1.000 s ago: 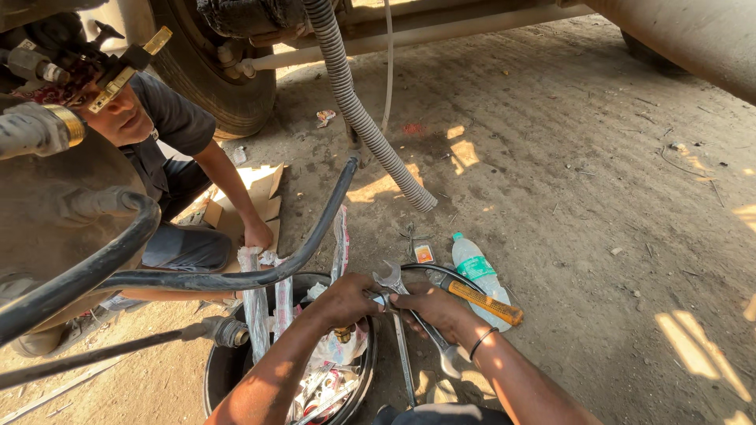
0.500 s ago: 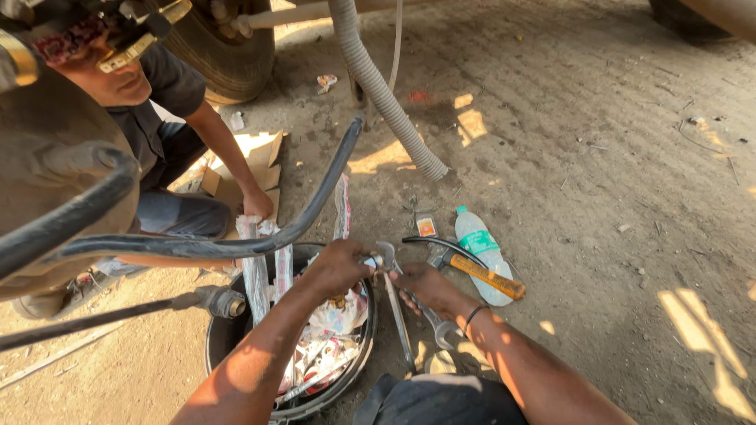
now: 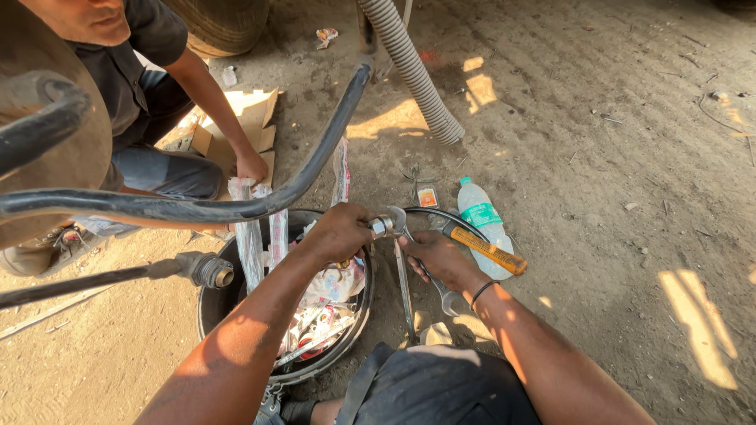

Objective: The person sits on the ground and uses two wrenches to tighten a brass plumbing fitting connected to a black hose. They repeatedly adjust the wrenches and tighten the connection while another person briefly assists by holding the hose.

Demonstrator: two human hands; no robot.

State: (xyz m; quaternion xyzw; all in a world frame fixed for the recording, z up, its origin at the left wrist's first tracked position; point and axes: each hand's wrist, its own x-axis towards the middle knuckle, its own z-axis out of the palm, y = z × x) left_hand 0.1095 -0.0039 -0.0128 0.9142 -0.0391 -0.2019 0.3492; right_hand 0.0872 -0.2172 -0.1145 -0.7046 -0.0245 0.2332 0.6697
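Fitting: metal hose fitting [image 3: 383, 226] w/ spanner head on it, above right rim of black tub [image 3: 211, 303].
L hand: left hand [image 3: 340, 232], fingers curled tight round fitting.
R hand: right hand [image 3: 438, 258], fingers wrapped on spanner [image 3: 416, 260].
Nearby: hammer [image 3: 482, 246], plastic bottle [image 3: 482, 222] on dirt, just right.
Other: co-worker's hand [image 3: 252, 167] at tub's far rim.

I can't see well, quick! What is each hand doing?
Left hand: closed around the metal hose fitting.
Right hand: closed on a wrench at that fitting.

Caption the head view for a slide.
Left hand grips a metal hose fitting while right hand steadies it above a black tub.
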